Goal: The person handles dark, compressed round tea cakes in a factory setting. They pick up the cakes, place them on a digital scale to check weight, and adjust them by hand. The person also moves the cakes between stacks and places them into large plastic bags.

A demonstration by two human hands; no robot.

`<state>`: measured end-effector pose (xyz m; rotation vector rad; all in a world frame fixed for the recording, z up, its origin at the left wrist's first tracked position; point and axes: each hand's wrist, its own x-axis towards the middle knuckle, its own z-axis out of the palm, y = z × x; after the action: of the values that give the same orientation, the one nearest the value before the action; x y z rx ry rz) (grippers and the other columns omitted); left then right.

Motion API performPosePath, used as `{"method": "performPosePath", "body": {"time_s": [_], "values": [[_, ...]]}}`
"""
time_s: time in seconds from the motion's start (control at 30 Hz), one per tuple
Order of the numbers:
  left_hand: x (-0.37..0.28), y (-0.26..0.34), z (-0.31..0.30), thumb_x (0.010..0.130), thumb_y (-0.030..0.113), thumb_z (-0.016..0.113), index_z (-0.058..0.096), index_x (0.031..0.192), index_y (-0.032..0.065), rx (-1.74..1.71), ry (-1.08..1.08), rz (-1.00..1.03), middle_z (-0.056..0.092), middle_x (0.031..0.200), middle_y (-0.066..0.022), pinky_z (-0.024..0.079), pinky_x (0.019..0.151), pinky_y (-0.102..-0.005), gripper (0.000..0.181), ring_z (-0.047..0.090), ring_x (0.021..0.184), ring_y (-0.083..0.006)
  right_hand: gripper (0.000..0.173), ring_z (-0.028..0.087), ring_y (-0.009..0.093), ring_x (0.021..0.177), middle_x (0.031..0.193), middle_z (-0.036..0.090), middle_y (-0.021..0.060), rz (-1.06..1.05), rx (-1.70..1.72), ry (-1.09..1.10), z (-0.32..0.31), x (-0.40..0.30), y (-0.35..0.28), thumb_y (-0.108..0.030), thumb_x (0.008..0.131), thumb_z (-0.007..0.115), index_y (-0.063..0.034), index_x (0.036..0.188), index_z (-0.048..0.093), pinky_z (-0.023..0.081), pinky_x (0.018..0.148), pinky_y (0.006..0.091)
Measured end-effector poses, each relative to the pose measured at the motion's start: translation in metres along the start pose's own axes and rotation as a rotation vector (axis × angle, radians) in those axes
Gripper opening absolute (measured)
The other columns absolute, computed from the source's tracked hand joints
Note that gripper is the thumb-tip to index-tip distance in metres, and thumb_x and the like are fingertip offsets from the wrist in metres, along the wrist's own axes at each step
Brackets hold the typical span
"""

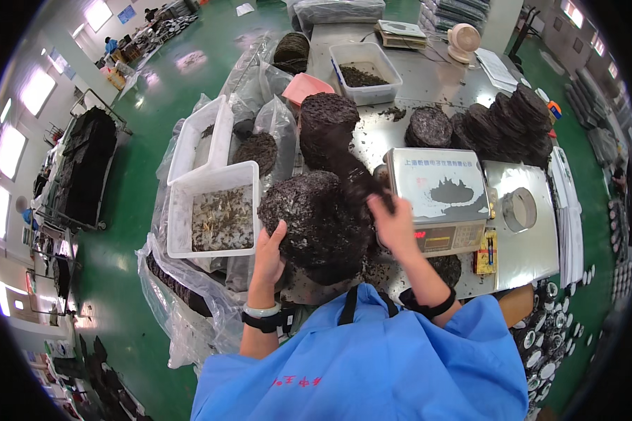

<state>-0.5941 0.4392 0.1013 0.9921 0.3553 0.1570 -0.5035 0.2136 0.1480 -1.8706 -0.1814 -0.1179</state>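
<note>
My left hand (267,258) grips the left edge of a round, dark cake of what looks like dried seaweed (316,226), its thumb on top. To its right, my right hand (395,226) is blurred, with its fingers on a thin dark sheet (361,176) that is blurred too. Behind them rises a tall stack of similar round cakes (329,118). Close to the right hand is an electronic scale (432,184) with a metal pan and a lit red display. Crumbs are scattered on the metal table (371,123) around the stack.
Two white plastic bins (255,210) stand at the left, the nearer one holding crumbs. Farther back are a pink scoop (308,88) and a clear tub (366,94). Piled cakes (505,126), a metal ring (520,209) and a yellow box (485,252) lie at the right.
</note>
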Motion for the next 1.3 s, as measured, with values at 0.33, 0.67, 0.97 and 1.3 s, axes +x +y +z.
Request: {"method": "performPosePath", "body": {"time_s": [0.33,0.67,0.97,1.3], "values": [[0.02,0.022,0.002,0.094,0.017,0.06,0.053,0.122,0.0004,-0.012,0.192,0.071,0.062,0.116,-0.0101,0.053,0.088,-0.0364,0.033,0.062,0.103,-0.0212,0.032,0.064,0.021,0.098,0.109,0.064,0.0096,0.387,0.942,-0.021,-0.077,0.046,0.043,-0.001,0.087,0.061,-0.0005,0.119,0.056,0.055,0.086,0.0375],[0.024,0.035,-0.014,0.1,0.028,0.047,0.043,0.137,-0.0012,-0.425,0.007,-0.124,0.048,0.139,-0.0183,0.038,0.109,-0.0503,0.047,0.046,0.128,-0.0339,0.032,0.065,0.022,0.097,0.111,0.064,0.0116,0.472,1.012,-0.029,-0.108,0.044,0.075,-0.003,0.089,0.06,0.0014,0.12,0.054,0.057,0.082,0.0371],[0.02,0.032,0.114,0.094,0.009,0.058,0.051,0.131,0.0033,-0.076,0.023,0.272,0.06,0.124,-0.0114,0.048,0.098,-0.0425,0.038,0.06,0.11,-0.0251,0.029,0.064,0.023,0.094,0.109,0.062,0.0134,0.438,0.902,0.428,-0.164,0.059,0.123,-0.003,0.086,0.064,0.0052,0.112,0.052,0.056,0.081,0.0366],[0.047,-0.175,0.2,0.073,-0.002,0.057,0.028,0.148,0.0095,1.62,-0.701,0.518,0.01,0.155,-0.0248,0.009,0.112,-0.063,0.081,0.008,0.144,-0.0453,0.037,0.062,0.023,0.1,0.115,0.06,0.013,0.151,0.756,0.701,-0.238,0.071,0.121,-0.002,0.085,0.065,0.0056,0.119,0.053,0.053,0.084,0.0367]]}}
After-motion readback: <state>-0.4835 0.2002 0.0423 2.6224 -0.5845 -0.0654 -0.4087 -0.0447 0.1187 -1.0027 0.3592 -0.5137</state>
